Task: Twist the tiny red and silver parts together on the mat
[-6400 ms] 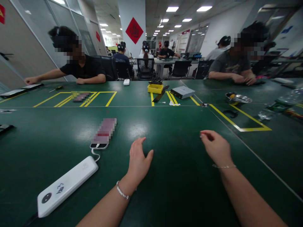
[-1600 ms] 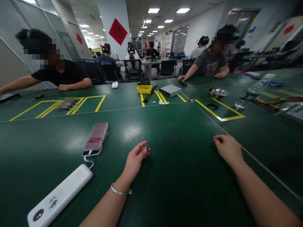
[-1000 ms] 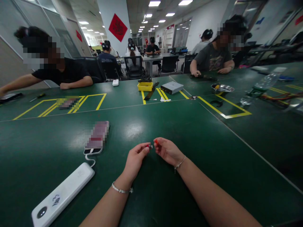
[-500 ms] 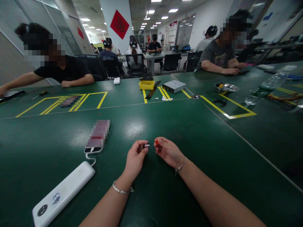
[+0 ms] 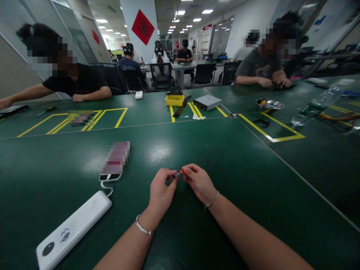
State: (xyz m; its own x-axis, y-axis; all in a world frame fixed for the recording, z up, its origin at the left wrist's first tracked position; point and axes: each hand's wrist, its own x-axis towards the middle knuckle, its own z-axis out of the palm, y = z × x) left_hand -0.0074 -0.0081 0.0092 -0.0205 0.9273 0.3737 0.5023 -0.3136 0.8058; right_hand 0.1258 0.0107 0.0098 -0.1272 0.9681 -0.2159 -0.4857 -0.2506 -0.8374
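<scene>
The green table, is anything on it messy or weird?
A little: white scraps lie loose in front of the gray box, like litter, and a dark strip lies slantwise beside the yellow tray, not lined up with it. Nothing looks spilled around the left hand or right hand.

Phone sits left of the fingers, power bank left and closer in, tray and box way out past them, bottle far right.

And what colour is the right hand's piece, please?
The piece is orange-red, showing best in the head view.
</scene>
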